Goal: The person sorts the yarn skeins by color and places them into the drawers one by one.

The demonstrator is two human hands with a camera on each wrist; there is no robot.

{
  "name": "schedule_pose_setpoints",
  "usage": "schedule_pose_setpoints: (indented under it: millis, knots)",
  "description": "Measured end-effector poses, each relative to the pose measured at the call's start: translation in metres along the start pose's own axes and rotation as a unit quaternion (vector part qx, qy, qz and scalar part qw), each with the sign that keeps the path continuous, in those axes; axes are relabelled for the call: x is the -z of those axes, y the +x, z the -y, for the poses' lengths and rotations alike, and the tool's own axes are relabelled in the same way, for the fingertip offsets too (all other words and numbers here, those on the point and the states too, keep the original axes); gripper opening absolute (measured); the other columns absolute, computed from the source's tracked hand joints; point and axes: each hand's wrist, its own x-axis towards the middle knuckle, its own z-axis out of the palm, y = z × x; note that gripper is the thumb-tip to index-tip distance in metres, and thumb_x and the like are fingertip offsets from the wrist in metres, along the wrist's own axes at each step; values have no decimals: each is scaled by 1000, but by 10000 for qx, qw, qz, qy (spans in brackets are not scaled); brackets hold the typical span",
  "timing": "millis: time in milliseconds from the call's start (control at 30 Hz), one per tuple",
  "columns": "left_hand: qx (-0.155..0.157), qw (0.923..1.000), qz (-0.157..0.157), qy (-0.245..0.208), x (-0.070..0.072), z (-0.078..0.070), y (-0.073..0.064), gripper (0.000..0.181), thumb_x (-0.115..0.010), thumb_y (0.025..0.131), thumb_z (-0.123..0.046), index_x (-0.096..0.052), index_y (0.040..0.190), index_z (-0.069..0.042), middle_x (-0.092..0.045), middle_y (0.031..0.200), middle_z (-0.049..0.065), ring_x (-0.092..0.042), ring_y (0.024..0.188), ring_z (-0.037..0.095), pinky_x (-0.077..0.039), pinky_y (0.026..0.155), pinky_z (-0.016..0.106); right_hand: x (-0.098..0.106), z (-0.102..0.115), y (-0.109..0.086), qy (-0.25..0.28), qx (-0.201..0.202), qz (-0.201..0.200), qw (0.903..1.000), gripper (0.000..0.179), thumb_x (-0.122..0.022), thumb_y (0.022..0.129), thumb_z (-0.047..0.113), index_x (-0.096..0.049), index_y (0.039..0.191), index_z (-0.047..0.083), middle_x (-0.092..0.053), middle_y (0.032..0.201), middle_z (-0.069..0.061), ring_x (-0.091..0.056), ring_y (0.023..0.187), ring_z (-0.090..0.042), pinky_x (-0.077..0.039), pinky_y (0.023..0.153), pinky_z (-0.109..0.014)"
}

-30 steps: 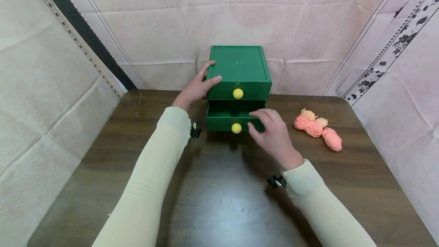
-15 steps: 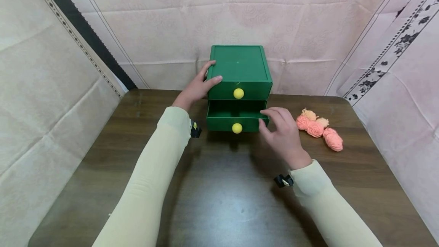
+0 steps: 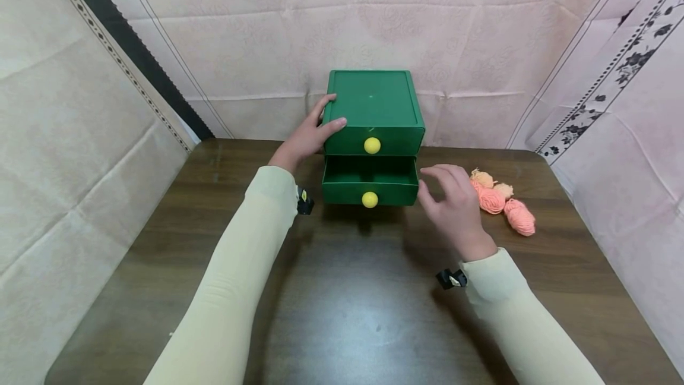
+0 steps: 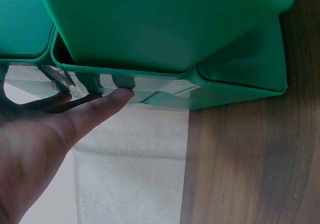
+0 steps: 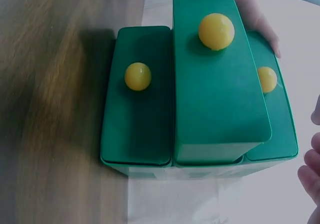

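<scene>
A small green chest of drawers (image 3: 374, 100) with yellow knobs stands at the back of the table. Its middle drawer (image 3: 347, 193) is pulled out; the drawers above and below it are pushed in, as the right wrist view shows. My left hand (image 3: 304, 138) rests on the chest's upper left edge, thumb on the top. In the left wrist view its straight fingers (image 4: 100, 111) touch the taped side. My right hand (image 3: 454, 210) is beside the drawer's right front corner, holding nothing, fingers slightly bent. Whether its fingertips touch the drawer I cannot tell.
Small balls of pink yarn (image 3: 518, 217) and peach yarn (image 3: 483, 179) lie on the wooden table (image 3: 342, 314) to the right, partly behind my right hand. Pale patterned cloth (image 3: 256, 46) hangs behind the chest and along both sides.
My right hand has moved right along the middle drawer's front, from near its knob to past its right corner. The left hand and the drawer have stayed put.
</scene>
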Motion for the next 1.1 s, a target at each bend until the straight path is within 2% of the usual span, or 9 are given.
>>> schedule_pose_setpoints:
  millis: [367, 633, 933, 1100]
  knots:
    - [-18, 10000, 2, -50, 1, 1, 0, 73, -57, 93, -51, -13, 151, -48, -20, 160, 8, -45, 130, 34, -45, 98, 55, 6, -13, 0, -186, -19, 67, 9998, 20, -67, 86, 8, -69, 104, 0, -67, 103, -17, -60, 100, -31, -49, 89, -44]
    - [36, 10000, -8, -7, 1, 2, 1, 74, -57, 92, -53, -13, 150, -49, -17, 161, 7, -43, 131, 34, -45, 99, 55, 7, -24, -3, -325, -174, 136, 9992, 19, -68, 84, 5, -69, 103, 1, -67, 103, -16, -59, 100, -31, -48, 89, -47]
    - [29, 10000, 19, -59, 2, 2, 1, 74, -58, 92, -52, -13, 150, -49, -17, 161, 7, -43, 131, 34, -45, 99, 55, 10, -36, -5, -498, -237, 336, 9979, 20, -68, 84, 6, -68, 103, 1, -66, 104, -17, -58, 100, -33, -46, 88, -47]
    - [42, 10000, 30, -50, 2, 1, 0, 74, -58, 92, -52, -12, 150, -49, -16, 161, 7, -43, 132, 34, -44, 99, 55, 12, -43, -5, -640, -442, 599, 9952, 23, -71, 84, 9, -68, 106, 1, -64, 106, -18, -56, 101, -34, -45, 88, -48]
